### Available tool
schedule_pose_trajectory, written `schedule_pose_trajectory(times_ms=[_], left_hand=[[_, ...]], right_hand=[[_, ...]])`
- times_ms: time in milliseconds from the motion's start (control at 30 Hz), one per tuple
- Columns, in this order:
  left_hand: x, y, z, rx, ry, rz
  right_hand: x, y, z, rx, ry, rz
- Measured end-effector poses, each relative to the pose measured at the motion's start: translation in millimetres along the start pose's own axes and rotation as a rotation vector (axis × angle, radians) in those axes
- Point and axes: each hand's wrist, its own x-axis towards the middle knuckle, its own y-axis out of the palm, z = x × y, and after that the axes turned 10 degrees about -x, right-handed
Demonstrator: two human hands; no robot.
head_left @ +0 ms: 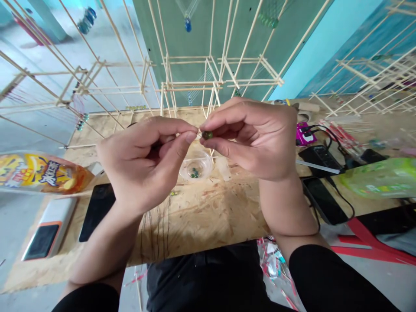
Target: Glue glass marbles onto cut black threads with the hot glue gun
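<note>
In the head view, my right hand [260, 138] pinches a dark green glass bead [207, 135] between thumb and forefinger. My left hand [147, 158] meets it from the other side, thumb and forefinger closed on a short thin strand [199, 135] at the bead's edge; whether the strand is thread or wire I cannot tell. Both hands are held above the board table [227, 212]. Beneath them stands a clear plastic bowl [208, 170] with several green beads [194, 173] inside. Dark threads [158, 229] trail over the table by my left wrist.
Thin wooden-stick frames [191, 83] rise behind my hands, some with hanging beads [187, 24]. On the left lie a drink bottle [48, 173], a power bank [48, 227] and a black phone [97, 212]. To the right are another phone [325, 199], cables and a green bottle [383, 177].
</note>
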Motion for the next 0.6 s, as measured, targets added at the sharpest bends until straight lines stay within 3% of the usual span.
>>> schedule_pose_trajectory(times_ms=[367, 467, 600], left_hand=[[-1, 2, 10, 0.159, 0.248, 0.071], [-1, 3, 7, 0.123, 0.137, 0.069], [3, 2, 5, -0.079, -0.144, 0.065]], right_hand=[[3, 11, -8, -0.011, -0.105, -0.091], [5, 11, -7, -0.036, -0.119, -0.115], [4, 7, -5, -0.058, -0.174, -0.087]])
